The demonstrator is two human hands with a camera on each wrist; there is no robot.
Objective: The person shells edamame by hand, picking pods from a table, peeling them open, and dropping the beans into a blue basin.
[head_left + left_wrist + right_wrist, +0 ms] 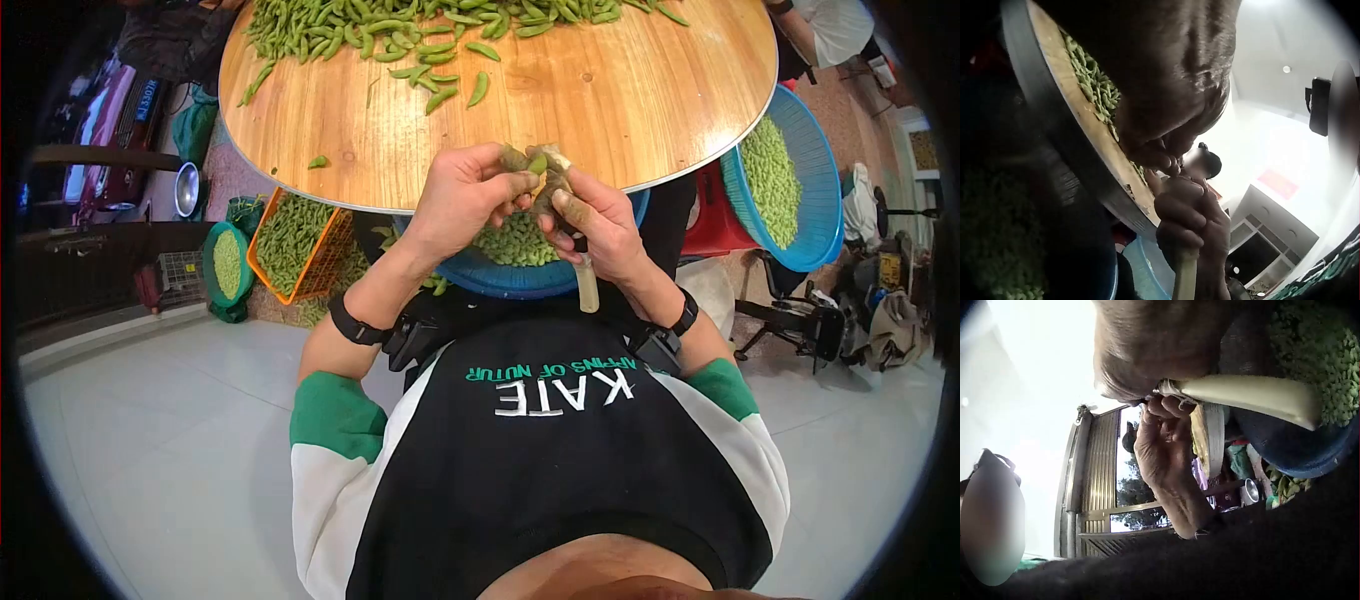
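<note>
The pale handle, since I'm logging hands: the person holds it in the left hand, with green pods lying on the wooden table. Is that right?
Not quite: the head view shows the pale handle in the right hand, with green pods lying on the wooden table.

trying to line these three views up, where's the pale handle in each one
Head: the pale handle is just right of centre, sticking down from the right hand.
Left wrist: the pale handle is at the bottom edge, slightly right of centre.
Right wrist: the pale handle is in the upper half, pointing right.
Shared landmark: the wooden table, in all three views.
</note>
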